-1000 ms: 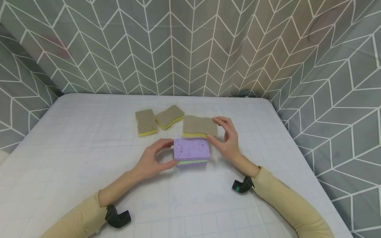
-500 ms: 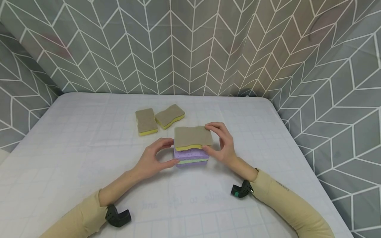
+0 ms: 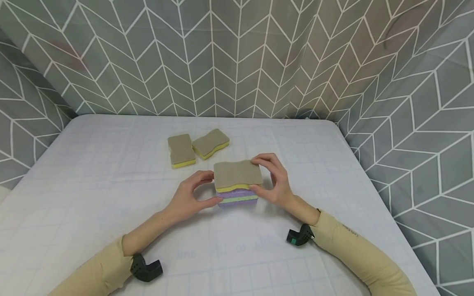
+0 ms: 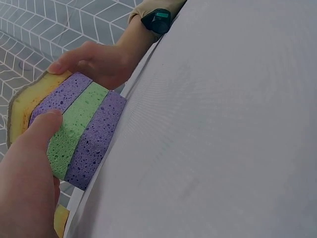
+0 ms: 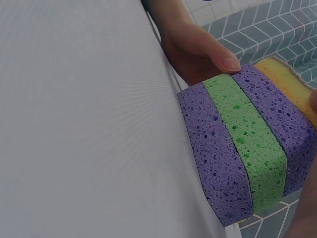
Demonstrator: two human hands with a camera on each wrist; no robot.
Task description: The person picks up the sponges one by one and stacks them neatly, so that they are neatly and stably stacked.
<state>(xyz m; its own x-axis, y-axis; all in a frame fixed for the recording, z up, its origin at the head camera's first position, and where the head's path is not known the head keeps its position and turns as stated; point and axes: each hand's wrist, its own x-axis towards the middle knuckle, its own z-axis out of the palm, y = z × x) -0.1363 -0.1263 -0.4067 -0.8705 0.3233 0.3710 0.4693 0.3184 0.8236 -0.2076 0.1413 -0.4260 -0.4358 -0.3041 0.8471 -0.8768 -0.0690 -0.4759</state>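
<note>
A stack of sponges stands on the table: a purple sponge (image 5: 213, 153) at the bottom, a green sponge (image 5: 250, 136) above it, then another purple sponge (image 5: 275, 106). Over these lies a yellow sponge with a tan scouring face (image 3: 238, 173), its wavy edge toward me. My left hand (image 3: 189, 200) holds the left end of the stack, the thumb at the front, by the green and upper purple layers. My right hand (image 3: 275, 183) pinches the yellow sponge's right end between thumb and fingers. In the left wrist view the yellow sponge touches the upper purple one.
Two more tan-faced yellow sponges, one straight (image 3: 181, 150) and one angled (image 3: 211, 144), lie behind the stack to the left. The white-covered table (image 3: 111, 172) meets a grey chevron-patterned curtain (image 3: 226, 61) at the back and sides.
My right hand has brought the tan-faced yellow sponge toward me and left, from behind the stack to the top of the upper purple sponge. My left hand has stayed at the stack.
</note>
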